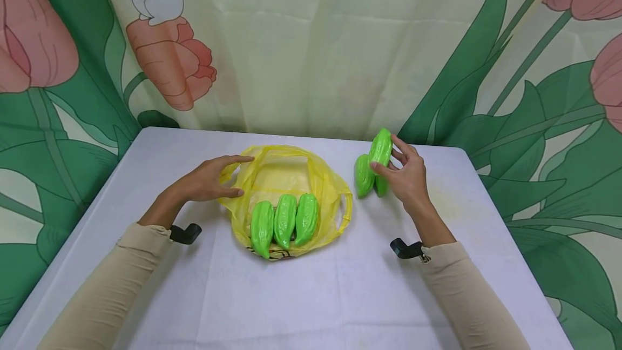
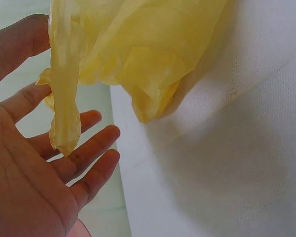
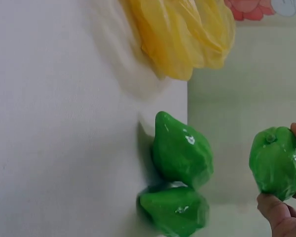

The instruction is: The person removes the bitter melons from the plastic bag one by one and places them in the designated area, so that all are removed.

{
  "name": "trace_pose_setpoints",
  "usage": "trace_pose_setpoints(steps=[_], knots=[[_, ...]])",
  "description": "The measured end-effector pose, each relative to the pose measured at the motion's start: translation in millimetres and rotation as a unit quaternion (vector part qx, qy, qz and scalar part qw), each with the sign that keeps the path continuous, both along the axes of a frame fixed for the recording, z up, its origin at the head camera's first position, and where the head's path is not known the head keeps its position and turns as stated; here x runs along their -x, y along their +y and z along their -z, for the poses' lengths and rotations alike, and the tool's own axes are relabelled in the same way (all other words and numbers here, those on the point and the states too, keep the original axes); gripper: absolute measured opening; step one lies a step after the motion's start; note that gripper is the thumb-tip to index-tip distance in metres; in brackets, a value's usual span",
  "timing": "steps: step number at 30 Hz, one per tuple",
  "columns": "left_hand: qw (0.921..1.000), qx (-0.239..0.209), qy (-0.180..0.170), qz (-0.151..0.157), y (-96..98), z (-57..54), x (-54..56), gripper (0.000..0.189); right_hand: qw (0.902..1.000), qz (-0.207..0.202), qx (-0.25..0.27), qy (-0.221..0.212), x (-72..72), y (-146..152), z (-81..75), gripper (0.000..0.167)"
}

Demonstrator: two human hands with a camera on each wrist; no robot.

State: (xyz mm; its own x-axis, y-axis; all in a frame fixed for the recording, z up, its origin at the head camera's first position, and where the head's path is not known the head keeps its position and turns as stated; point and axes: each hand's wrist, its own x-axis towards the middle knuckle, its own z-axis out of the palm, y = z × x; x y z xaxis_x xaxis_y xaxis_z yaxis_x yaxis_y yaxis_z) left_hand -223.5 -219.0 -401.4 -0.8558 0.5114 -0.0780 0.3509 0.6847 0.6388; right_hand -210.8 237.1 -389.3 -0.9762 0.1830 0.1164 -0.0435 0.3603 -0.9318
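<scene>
My right hand (image 1: 405,177) pinches a glossy green artificial gourd (image 1: 380,147) between thumb and fingers, at the table's far right. Two more such gourds lie just below it, the left one (image 1: 363,176) more exposed and the other (image 1: 382,186) partly covered by the held one. A yellow plastic bag (image 1: 335,199) lies mouth up, with three green gourds (image 1: 285,220) side by side in it. At the bag's left rim is my left hand (image 1: 206,180), thumb and fingers spread apart. Its handle loop (image 2: 65,98) hangs across those fingers in the left wrist view.
The table wears a white cloth (image 1: 291,307), its far edge just behind the bag and gourds. Beyond that edge hangs a curtain (image 1: 311,69) printed with tulips, leaves and a rabbit. Small black cameras (image 1: 186,234) are strapped to both wrists.
</scene>
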Motion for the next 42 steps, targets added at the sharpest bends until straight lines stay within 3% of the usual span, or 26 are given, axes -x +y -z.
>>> trace_pose_setpoints(steps=[7, 23, 42], knots=[[1.0, -0.002, 0.004, 0.003, 0.1, 1.0, 1.3, 0.082, 0.9996, 0.013, -0.017, -0.021, -3.4, 19.9, 0.6, 0.092], [1.0, -0.001, 0.003, 0.001, -1.8, 0.5, 0.1, 0.08, 0.9973, -0.004, -0.051, -0.052, -5.5, 58.4, 17.5, 0.093], [1.0, -0.002, 0.001, -0.001, 2.0, -1.6, -1.0, 0.08, 0.9917, -0.063, -0.068, -0.089, 0.3, 74.2, 36.0, 0.091]])
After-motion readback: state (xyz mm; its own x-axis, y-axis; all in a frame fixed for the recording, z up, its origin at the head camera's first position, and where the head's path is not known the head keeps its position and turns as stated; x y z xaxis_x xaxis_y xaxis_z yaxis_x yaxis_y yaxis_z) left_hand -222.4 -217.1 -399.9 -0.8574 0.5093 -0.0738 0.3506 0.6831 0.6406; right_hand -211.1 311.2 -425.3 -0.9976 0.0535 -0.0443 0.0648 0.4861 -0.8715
